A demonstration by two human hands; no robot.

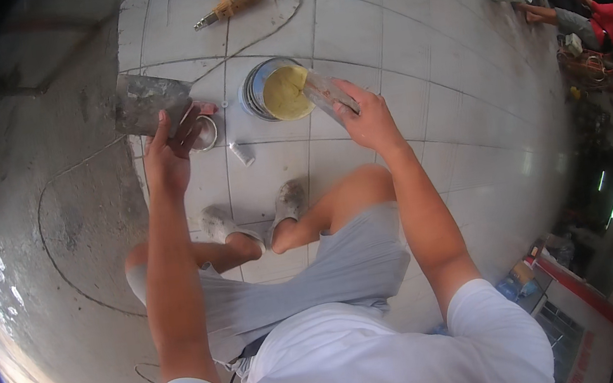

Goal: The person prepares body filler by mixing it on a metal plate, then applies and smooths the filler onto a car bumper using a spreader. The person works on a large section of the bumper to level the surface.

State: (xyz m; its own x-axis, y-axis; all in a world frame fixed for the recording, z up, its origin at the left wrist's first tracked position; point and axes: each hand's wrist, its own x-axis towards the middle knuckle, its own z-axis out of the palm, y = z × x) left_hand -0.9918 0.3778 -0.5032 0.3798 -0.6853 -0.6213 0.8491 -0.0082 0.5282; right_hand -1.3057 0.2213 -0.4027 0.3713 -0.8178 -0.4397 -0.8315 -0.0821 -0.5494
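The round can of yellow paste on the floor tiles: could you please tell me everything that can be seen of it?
The can is round, with a bluish-grey, metal-looking wall and an open mouth full of yellow paste. It rests on pale floor tiles. Its mouth faces the camera; whether it stands upright or leans is unclear. A flat scraper held in the right hand reaches the mouth's right edge, though contact with the paste cannot be confirmed.
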